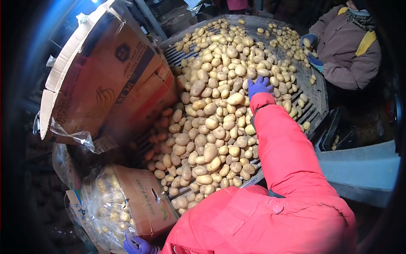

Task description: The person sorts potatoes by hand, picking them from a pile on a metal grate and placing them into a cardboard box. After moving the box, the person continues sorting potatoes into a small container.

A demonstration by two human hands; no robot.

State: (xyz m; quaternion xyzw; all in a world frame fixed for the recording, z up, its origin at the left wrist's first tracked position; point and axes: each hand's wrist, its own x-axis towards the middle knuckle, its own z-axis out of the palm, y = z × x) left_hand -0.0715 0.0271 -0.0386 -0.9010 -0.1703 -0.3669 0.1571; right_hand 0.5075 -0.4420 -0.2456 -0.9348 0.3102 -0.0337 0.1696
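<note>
A large heap of potatoes (pixel 211 122) lies on a slatted table (pixel 317 101). My right hand (pixel 260 86), in a purple glove, rests on the potatoes at the heap's right side with its fingers spread, holding nothing. At the bottom left, my left hand (pixel 137 244), also in a purple glove, is beside the lower edge of an open cardboard box (pixel 148 203). Its fingers show only in part, and whether they grip anything is unclear. The box has a clear plastic liner (pixel 105 203) with potatoes inside.
A tall cardboard box (pixel 105 84) with a banana print stands on the left over the slats. Across the table at the upper right, a person (pixel 349 51) in a brown jacket has gloved hands near the potatoes. A blue-grey surface (pixel 359 169) is at the right.
</note>
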